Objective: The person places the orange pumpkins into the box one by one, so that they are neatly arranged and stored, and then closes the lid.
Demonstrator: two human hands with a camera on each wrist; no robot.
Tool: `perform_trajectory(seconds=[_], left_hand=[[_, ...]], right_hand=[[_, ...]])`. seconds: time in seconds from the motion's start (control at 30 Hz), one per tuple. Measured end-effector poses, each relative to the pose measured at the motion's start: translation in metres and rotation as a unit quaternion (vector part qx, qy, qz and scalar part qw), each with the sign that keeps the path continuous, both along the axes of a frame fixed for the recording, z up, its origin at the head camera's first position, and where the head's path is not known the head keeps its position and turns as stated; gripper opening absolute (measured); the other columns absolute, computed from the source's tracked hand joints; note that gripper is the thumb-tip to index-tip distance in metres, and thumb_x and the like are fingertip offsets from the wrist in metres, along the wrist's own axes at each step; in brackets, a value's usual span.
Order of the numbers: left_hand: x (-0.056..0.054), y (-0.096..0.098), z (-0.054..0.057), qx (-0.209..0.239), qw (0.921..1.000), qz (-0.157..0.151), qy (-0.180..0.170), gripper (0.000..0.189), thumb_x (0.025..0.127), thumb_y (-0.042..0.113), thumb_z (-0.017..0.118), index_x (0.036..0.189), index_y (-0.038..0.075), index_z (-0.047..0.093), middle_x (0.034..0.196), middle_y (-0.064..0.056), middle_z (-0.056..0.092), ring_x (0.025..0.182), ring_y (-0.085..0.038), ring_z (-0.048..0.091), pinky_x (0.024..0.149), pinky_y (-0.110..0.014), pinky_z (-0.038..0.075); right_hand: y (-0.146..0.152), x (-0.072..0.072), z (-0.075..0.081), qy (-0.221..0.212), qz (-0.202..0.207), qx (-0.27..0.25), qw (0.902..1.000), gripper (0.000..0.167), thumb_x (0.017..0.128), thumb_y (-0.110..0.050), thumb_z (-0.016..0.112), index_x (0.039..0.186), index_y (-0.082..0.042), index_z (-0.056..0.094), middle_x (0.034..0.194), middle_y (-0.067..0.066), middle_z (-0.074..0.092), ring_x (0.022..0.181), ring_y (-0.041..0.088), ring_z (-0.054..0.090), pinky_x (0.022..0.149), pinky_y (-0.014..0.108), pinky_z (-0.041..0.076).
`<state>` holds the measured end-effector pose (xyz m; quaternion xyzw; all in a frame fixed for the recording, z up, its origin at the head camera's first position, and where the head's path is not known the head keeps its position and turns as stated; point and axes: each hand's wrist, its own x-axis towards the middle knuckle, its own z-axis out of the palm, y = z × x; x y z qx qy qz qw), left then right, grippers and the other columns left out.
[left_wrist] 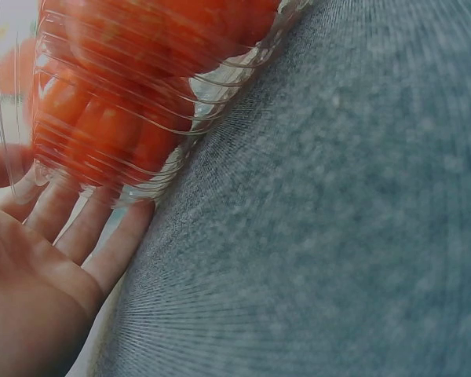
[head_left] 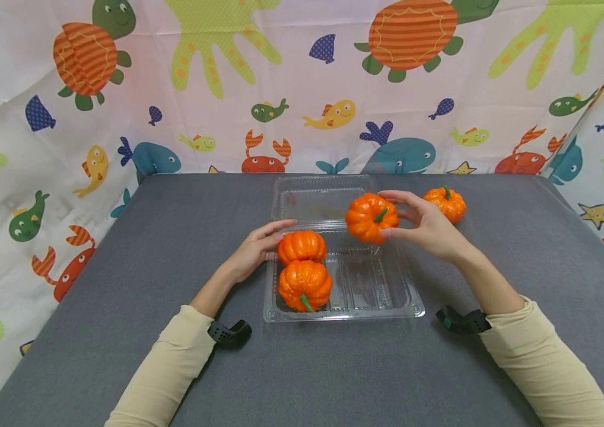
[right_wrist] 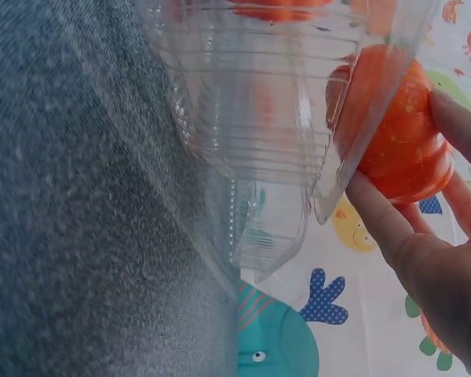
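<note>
My right hand [head_left: 432,228] grips a small orange pumpkin [head_left: 371,218] with a green stem, holding it over the back right of a clear plastic clamshell container [head_left: 345,316]. In the right wrist view, the fingers and thumb lie around the held pumpkin [right_wrist: 404,133], beyond the container's clear wall [right_wrist: 251,133]. Two more pumpkins sit in the container's left side, a rear one [head_left: 302,247] and a front one [head_left: 305,286]. At the left wall rests my left hand [head_left: 251,252]; the left wrist view shows its extended fingers [left_wrist: 86,228] touching the outside.
Another pumpkin [head_left: 446,203] stands on the grey table [head_left: 334,373], behind my right hand. The container's lid [head_left: 318,198] lies folded back toward the far edge. A sea-animal print curtain [head_left: 302,77] hangs behind the table.
</note>
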<state>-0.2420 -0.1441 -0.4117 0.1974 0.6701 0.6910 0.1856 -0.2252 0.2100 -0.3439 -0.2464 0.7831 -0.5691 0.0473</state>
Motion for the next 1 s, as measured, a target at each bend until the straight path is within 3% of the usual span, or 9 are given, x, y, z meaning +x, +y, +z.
perform_trajectory(seconds=[0.23, 0.53, 0.7, 1.0], left_hand=[[-0.001, -0.001, -0.001, 0.001, 1.0, -0.003, 0.003, 0.045, 0.102, 0.015, 0.04, 0.145, 0.002, 0.037, 0.139, -0.019, 0.044, 0.104, -0.017, 0.057, 0.082, -0.032, 0.051], [0.001, 0.0, 0.0, 0.001, 1.0, -0.001, 0.0, 0.046, 0.101, 0.015, 0.04, 0.145, 0.002, 0.037, 0.138, -0.019, 0.044, 0.102, -0.017, 0.058, 0.082, -0.032, 0.05], [0.001, 0.0, -0.001, 0.006, 1.0, 0.0, -0.005, 0.046, 0.101, 0.015, 0.041, 0.145, 0.002, 0.038, 0.138, -0.019, 0.045, 0.103, -0.017, 0.058, 0.082, -0.032, 0.051], [0.0, 0.0, 0.0, 0.0, 1.0, 0.0, 0.0, 0.046, 0.101, 0.017, 0.042, 0.145, 0.003, 0.038, 0.137, -0.019, 0.046, 0.103, -0.017, 0.058, 0.081, -0.031, 0.051]], right_hand=[[-0.002, 0.001, -0.001, 0.001, 0.011, 0.016, 0.9998, 0.063, 0.085, -0.001, 0.07, 0.141, -0.001, 0.04, 0.144, 0.016, 0.039, 0.126, 0.038, 0.042, 0.088, 0.026, 0.048], [-0.01, 0.005, -0.001, 0.004, 0.013, 0.053, 0.9985, 0.064, 0.086, -0.008, 0.072, 0.142, -0.004, 0.041, 0.143, 0.012, 0.042, 0.127, 0.034, 0.043, 0.093, 0.034, 0.045], [-0.013, 0.006, -0.003, 0.003, 0.018, 0.057, 0.9982, 0.064, 0.085, -0.008, 0.073, 0.141, -0.005, 0.042, 0.142, 0.011, 0.043, 0.124, 0.033, 0.046, 0.09, 0.03, 0.048], [-0.022, 0.01, -0.007, 0.044, 0.052, 0.081, 0.9944, 0.063, 0.083, -0.007, 0.074, 0.139, -0.008, 0.045, 0.141, 0.008, 0.044, 0.125, 0.032, 0.044, 0.09, 0.039, 0.048]])
